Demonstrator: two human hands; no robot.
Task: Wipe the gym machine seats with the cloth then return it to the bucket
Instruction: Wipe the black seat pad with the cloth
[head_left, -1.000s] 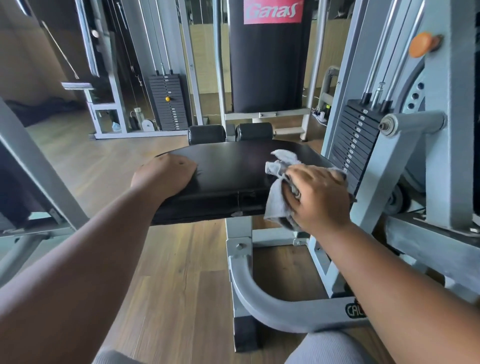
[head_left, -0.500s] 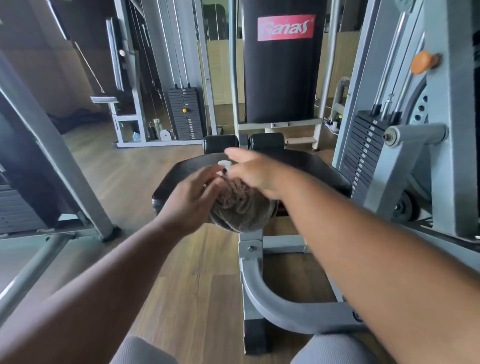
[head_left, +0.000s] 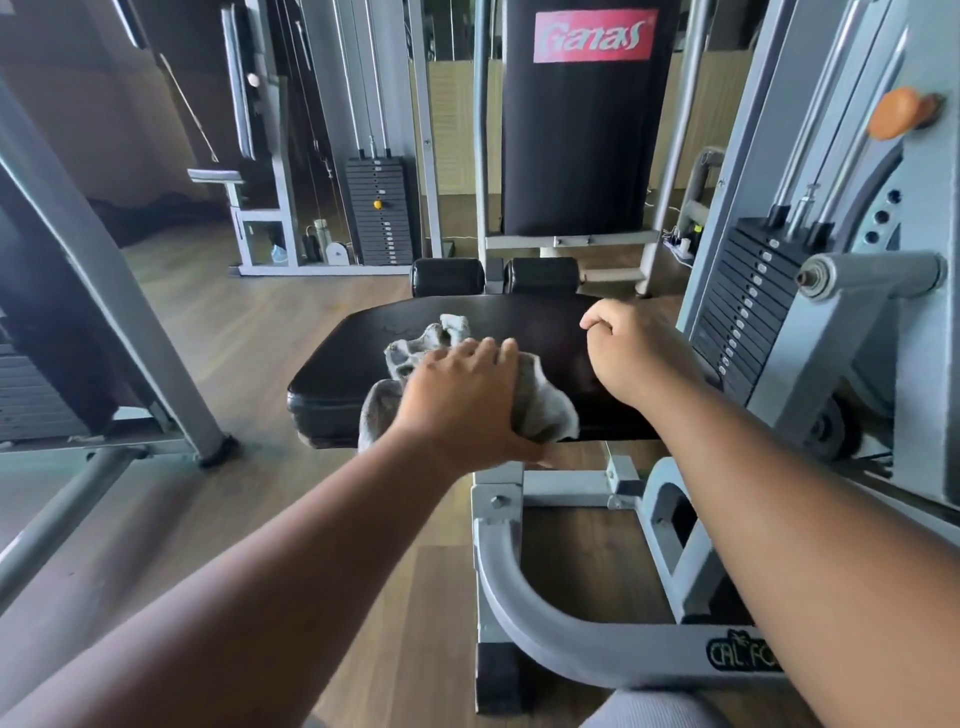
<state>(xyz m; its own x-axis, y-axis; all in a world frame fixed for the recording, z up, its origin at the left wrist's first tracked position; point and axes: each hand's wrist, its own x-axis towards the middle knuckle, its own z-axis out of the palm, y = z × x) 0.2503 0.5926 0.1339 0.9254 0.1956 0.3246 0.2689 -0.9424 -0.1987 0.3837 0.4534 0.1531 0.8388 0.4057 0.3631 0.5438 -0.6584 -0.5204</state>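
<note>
On the black seat (head_left: 467, 332), the left hand (head_left: 462, 400) presses the grey cloth (head_left: 540, 405) flat with fingers spread, while the right hand (head_left: 631, 345) rests loosely curled on the pad, holding nothing. Beside it to the right stands a weight stack (head_left: 748, 306). Half a second ago both hands held the cloth bunched above the seat's front edge.

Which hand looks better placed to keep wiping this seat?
The left hand: it already rests on the cloth on the seat. The right hand holds nothing.
</note>
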